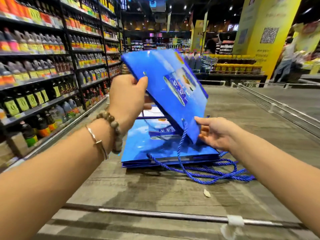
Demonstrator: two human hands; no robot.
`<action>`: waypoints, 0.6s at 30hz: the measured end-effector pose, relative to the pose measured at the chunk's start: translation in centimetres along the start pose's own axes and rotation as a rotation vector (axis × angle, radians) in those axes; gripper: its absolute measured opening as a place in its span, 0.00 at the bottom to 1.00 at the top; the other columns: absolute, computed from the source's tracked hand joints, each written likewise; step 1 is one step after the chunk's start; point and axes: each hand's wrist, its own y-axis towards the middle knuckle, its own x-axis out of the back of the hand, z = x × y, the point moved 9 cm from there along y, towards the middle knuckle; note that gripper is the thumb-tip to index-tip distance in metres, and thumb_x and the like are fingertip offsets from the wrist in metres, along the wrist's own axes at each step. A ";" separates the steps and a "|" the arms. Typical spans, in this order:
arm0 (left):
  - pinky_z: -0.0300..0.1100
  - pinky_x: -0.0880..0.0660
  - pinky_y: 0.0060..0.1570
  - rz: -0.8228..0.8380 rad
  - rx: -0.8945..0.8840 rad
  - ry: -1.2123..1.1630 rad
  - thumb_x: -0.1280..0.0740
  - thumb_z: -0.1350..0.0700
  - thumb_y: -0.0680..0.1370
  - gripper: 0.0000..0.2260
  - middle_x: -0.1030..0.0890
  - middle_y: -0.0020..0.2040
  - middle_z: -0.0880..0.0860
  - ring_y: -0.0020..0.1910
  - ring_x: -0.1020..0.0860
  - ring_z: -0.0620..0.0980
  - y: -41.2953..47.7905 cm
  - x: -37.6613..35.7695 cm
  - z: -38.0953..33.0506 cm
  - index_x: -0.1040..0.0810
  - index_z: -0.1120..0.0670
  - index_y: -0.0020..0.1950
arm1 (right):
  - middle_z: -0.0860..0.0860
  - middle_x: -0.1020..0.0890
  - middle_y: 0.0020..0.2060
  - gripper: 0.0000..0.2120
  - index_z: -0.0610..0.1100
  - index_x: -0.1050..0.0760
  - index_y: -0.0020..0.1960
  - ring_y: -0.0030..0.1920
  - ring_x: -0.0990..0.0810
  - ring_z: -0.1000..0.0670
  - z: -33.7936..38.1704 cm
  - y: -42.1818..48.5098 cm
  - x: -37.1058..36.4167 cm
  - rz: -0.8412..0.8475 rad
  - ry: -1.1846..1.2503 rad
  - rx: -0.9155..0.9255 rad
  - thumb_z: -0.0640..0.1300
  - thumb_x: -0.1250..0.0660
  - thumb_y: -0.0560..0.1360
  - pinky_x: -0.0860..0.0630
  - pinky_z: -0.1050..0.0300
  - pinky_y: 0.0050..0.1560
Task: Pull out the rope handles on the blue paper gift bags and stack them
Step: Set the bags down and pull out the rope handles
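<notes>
I hold a flat blue paper gift bag tilted in the air above a wooden display platform. My left hand pinches its top edge beside an eyelet. My right hand grips the bag's lower corner, thumb on the front and fingers behind. A blue rope handle hangs down from an eyelet near that corner. Under the raised bag lies a stack of blue gift bags, flat on the platform, with several blue rope handles trailing out at its near right side.
Shelves of sauce bottles run along the left. A metal rail edges the platform's near side, another rail its right. A scrap of paper lies on the wood. A person stands far right by a yellow pillar.
</notes>
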 end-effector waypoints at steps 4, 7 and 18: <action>0.31 0.31 0.16 0.148 0.271 0.065 0.39 0.55 0.78 0.13 0.21 0.30 0.53 0.18 0.23 0.42 -3.3 0.8 4.9 0.28 0.57 0.35 | 0.49 0.21 0.17 0.10 0.38 0.29 0.38 0.17 0.24 0.56 0.9 0.2 1.8 -0.022 -0.016 -0.017 0.35 0.43 0.77 0.26 0.65 0.21; 0.33 0.31 0.18 0.496 0.343 0.403 0.36 0.51 0.76 0.14 0.20 0.23 0.51 0.18 0.25 0.44 -6.2 0.0 6.2 0.25 0.57 0.34 | 0.49 0.21 0.18 0.06 0.39 0.28 0.43 0.17 0.24 0.55 0.9 0.4 3.1 -0.047 -0.130 -0.023 0.34 0.42 0.77 0.26 0.64 0.19; 0.40 0.31 0.20 1.008 -1.359 1.084 0.30 0.59 0.65 0.08 0.24 0.37 0.55 0.27 0.26 0.57 -14.7 -12.3 -0.4 0.21 0.52 0.43 | 0.47 0.29 0.26 0.09 0.39 0.22 0.43 0.22 0.34 0.51 2.3 1.0 5.8 -0.252 -0.789 0.195 0.45 0.28 0.68 0.39 0.63 0.24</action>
